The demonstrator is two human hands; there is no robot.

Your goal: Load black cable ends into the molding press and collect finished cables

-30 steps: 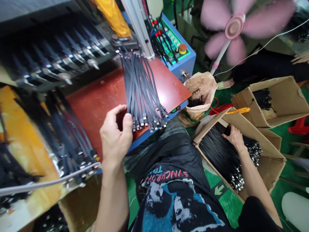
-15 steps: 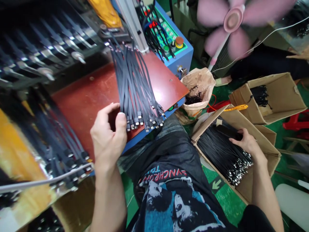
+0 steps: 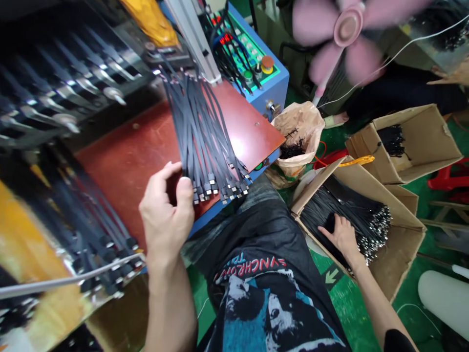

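A fan of black flat cables with metal plugs [image 3: 205, 142] hangs from the machine head over the red plate [image 3: 146, 151]. My left hand [image 3: 166, 210] is at the lower left edge of that bunch, thumb and fingers curled and touching the plug ends. My right hand [image 3: 342, 237] reaches down into a cardboard box [image 3: 406, 244] on the floor, fingers spread flat on a thick bundle of black cables [image 3: 348, 215] lying in it.
A blue control box with buttons [image 3: 256, 73] stands behind the plate. A spinning pink fan [image 3: 344, 34], a brown bag of black scraps [image 3: 300, 142] and a second cardboard box [image 3: 410, 142] are at the right. More cables hang blurred at the left [image 3: 91, 210].
My right hand slid from the far side of the bundle in the box to its near, lower end. My left hand stayed at the plug ends; the view shifted a little.
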